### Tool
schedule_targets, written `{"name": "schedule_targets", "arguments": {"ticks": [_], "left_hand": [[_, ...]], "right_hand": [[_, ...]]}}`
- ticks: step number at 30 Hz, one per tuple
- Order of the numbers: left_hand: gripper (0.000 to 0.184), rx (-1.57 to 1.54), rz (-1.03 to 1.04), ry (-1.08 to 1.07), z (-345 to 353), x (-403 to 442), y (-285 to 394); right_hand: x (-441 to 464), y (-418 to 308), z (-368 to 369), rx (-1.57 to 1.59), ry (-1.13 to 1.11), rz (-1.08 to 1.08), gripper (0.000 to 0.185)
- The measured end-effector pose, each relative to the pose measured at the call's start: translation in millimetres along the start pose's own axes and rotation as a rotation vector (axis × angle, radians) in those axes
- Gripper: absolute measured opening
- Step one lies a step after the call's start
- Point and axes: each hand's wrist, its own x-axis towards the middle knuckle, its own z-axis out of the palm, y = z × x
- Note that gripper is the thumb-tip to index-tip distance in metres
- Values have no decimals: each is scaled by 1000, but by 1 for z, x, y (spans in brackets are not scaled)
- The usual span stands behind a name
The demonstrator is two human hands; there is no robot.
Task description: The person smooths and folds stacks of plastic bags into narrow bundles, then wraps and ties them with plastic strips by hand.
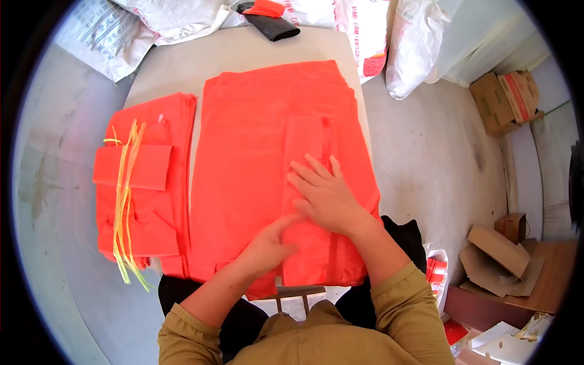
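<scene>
A broad stack of thin red plastic sheets point(243, 152) lies in front of me, with a narrower folded red sheet point(304, 143) on its right part. My right hand point(328, 201) rests flat on this folded sheet, fingers spread. Low on the stack, at the fold's left edge, is my left hand point(264, 248). Its thumb and fingers look apart, though motion blurs them, and nothing shows between them. To the left is a second pile of folded red plastic point(158, 219), with yellow-green plastic strands point(123, 201) lying across it.
The stacks lie on a beige tabletop point(176, 64). Beyond it stand white printed sacks point(103, 39), with a black and red piece point(271, 24) near the far edge. Cardboard boxes point(502, 103) sit on the floor at right. An opened carton point(502, 258) is at lower right.
</scene>
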Motion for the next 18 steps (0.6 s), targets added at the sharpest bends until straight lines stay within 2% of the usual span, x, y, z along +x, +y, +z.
{"name": "schedule_targets", "arguments": {"ticks": [3, 6, 8, 11, 15, 18], "left_hand": [[63, 15, 10, 13, -2, 0, -4], [61, 114, 43, 22, 0, -2, -3], [59, 201, 28, 38, 4, -7, 7], [56, 360, 140, -23, -7, -16, 18], [53, 463, 127, -131, -33, -30, 27], [50, 479, 63, -114, -36, -36, 32]], "right_hand": [[2, 0, -2, -3, 9, -57, 44], [2, 0, -2, -14, 33, 27, 42], [4, 11, -5, -6, 143, 57, 42], [4, 26, -20, 35, 252, 89, 43], [-3, 43, -30, 88, 374, 182, 40], [-8, 50, -41, 92, 256, 371, 41]]}}
